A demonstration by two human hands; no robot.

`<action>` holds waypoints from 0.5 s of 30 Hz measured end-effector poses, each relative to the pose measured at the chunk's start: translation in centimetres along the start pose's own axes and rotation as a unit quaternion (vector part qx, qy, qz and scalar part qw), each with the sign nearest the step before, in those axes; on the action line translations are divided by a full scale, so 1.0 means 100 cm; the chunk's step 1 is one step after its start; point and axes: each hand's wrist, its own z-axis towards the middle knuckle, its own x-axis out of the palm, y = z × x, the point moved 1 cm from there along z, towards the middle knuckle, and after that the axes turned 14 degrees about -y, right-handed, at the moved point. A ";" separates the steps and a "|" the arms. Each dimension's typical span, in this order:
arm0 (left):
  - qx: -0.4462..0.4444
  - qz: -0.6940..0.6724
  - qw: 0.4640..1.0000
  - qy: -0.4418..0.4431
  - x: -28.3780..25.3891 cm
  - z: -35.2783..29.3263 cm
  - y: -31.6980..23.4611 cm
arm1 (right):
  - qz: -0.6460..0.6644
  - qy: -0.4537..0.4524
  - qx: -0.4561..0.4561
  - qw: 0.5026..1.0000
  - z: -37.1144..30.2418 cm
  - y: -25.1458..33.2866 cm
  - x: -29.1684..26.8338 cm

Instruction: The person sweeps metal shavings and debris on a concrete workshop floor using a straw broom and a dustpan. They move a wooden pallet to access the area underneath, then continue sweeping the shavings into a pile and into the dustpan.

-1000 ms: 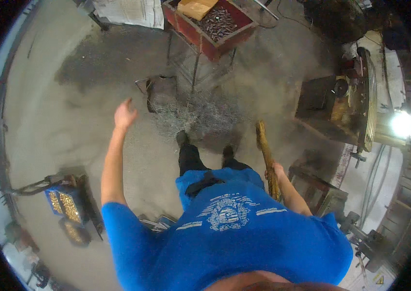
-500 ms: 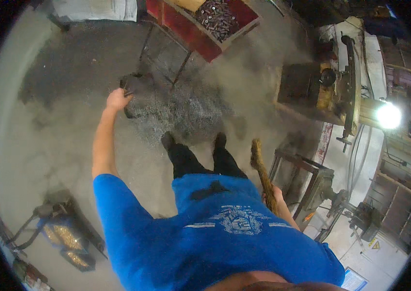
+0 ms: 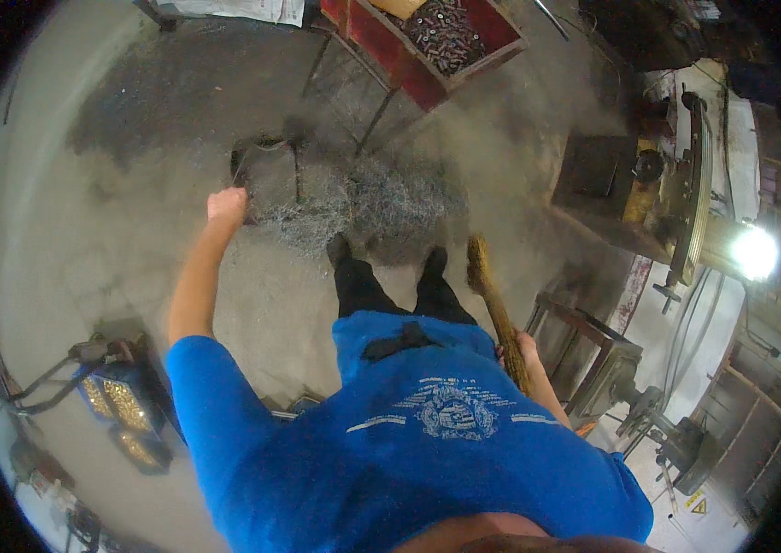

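Note:
My left hand (image 3: 227, 205) is closed at the near left corner of a dark, shallow metal pan (image 3: 270, 175), which looks like a dustpan. Its exact hold is hard to see. The pan is at floor level, beside a spread pile of grey metal shavings (image 3: 395, 198) in front of my shoes. In my right hand (image 3: 528, 364), low by my right hip, is a straw hand broom (image 3: 493, 300). The broom's thick end points forward, away from my body, and is apart from the shavings.
Ahead stands a red bin (image 3: 450, 78) of small metal parts on thin legs. Machinery with a lit lamp (image 3: 754, 253) and a metal stand (image 3: 593, 350) line the right side. At left, a blue container (image 3: 128, 405) holds gold-coloured pieces.
The view has shifted, so the surroundings sit further right. My left hand and the pan have moved left relative to the shavings. The broom stays in my right hand.

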 end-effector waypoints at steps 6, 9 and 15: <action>0.005 -0.012 0.999 0.034 0.037 -0.011 -0.031 | -0.016 0.007 -0.015 1.000 -0.014 0.013 0.006; 0.024 -0.008 0.999 0.019 0.040 -0.019 -0.036 | -0.014 0.003 -0.004 1.000 -0.024 0.019 0.008; 0.077 0.022 0.996 0.036 0.018 -0.049 0.029 | 0.018 -0.011 -0.009 1.000 -0.031 0.012 0.008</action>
